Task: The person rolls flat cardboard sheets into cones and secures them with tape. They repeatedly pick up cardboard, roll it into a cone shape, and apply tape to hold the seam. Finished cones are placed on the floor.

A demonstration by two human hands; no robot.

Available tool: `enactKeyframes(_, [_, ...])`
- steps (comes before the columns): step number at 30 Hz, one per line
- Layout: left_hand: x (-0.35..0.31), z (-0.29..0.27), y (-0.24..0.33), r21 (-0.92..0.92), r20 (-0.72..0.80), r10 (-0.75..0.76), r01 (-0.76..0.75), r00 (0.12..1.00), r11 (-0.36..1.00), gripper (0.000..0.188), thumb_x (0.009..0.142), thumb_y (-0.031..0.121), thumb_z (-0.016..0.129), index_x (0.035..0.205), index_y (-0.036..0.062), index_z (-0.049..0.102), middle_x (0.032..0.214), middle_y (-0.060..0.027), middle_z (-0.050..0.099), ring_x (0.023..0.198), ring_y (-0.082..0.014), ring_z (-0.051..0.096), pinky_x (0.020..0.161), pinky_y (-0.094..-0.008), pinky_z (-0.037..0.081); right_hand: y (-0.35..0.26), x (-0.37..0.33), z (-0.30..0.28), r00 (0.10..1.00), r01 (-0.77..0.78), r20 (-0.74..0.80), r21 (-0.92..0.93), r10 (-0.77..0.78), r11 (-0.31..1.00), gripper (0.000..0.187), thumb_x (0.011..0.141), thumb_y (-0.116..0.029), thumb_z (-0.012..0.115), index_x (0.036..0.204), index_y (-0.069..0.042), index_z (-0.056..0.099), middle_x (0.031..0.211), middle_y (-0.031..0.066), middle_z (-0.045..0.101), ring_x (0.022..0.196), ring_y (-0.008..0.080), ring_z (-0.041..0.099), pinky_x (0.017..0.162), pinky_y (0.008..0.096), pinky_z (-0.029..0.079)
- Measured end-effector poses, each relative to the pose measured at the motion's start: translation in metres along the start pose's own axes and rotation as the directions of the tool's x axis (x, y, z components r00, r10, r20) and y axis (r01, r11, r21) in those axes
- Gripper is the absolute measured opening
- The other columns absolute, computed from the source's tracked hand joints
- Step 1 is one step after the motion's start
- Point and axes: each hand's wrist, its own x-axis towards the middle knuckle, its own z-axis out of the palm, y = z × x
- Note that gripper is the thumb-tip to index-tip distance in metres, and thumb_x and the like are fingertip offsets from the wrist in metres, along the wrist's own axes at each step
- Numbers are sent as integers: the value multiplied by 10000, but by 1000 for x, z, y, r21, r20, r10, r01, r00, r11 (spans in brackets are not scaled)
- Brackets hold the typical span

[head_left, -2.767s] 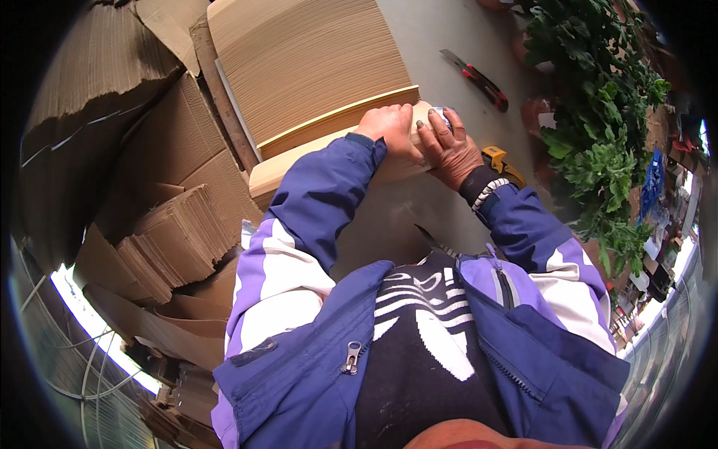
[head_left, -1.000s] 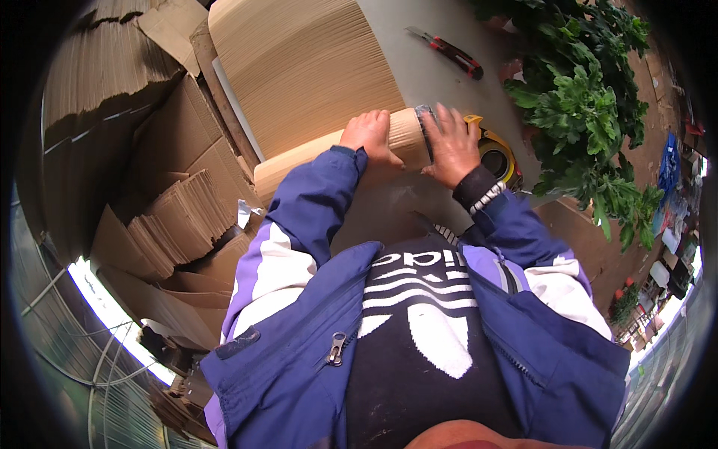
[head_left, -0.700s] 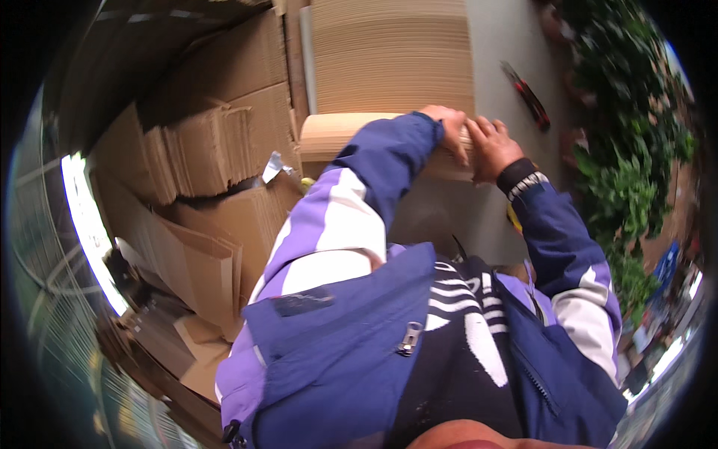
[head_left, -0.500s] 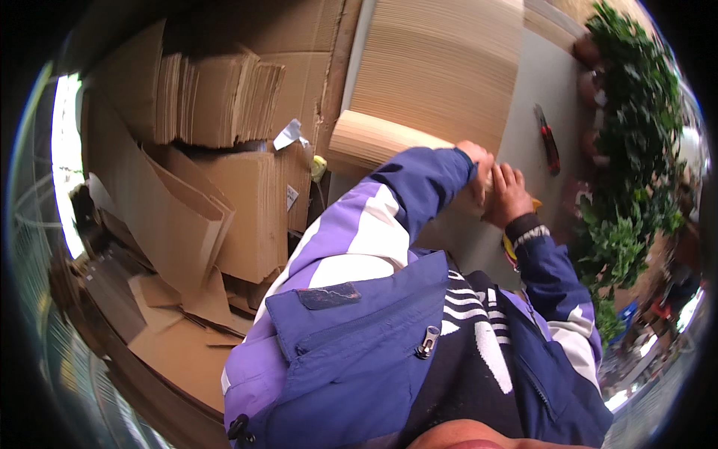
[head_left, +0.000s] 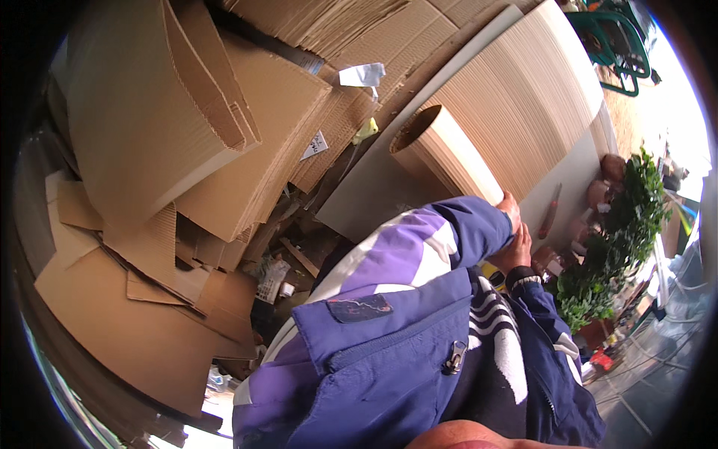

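A ribbed tan cardboard sheet (head_left: 516, 90) lies over a grey table (head_left: 359, 198), its near end curled into a hollow roll (head_left: 456, 153). My left hand (head_left: 511, 213) is closed around the right end of this roll. Just below it, my right hand (head_left: 516, 253) has its fingers bent against the same end, close to the left hand; what its fingertips grip is partly hidden. Something yellow (head_left: 490, 271) shows beside the right hand, mostly covered by my sleeve. A red utility knife (head_left: 551, 213) lies on the table to the right of my hands.
Leafy potted plants (head_left: 624, 232) line the table's right side. Stacked and folded cardboard (head_left: 157, 112) fills the left, with a white paper scrap (head_left: 362, 75) at its edge. A green metal frame (head_left: 624, 56) stands at the far right.
My view has turned, so the sheet now slants toward the upper right and the roll's hollow end shows. Both hands remain at the roll's right end.
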Motion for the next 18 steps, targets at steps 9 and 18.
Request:
enactKeyframes(9, [9, 5, 13, -22, 43, 63, -62, 997, 998, 418, 1015, 389, 471, 1316, 176, 669, 1323, -74, 657, 1275, -300, 558, 971, -677, 393, 33, 3, 31, 987, 140, -49, -197, -152, 970, 1386, 488, -492, 958, 1523, -2, 177, 1547, 240, 286, 1449, 404, 260, 1211, 486, 248])
enactKeyframes(18, [-24, 0, 0, -56, -72, -41, 37, 997, 998, 355, 975, 363, 533, 1204, 176, 728, 1244, -76, 698, 1194, -286, 626, 951, -578, 426, -9, -15, 15, 989, 61, -127, -87, -72, 994, 1256, 542, -434, 924, 1515, -32, 239, 1516, 215, 347, 1429, 407, 291, 1212, 476, 243])
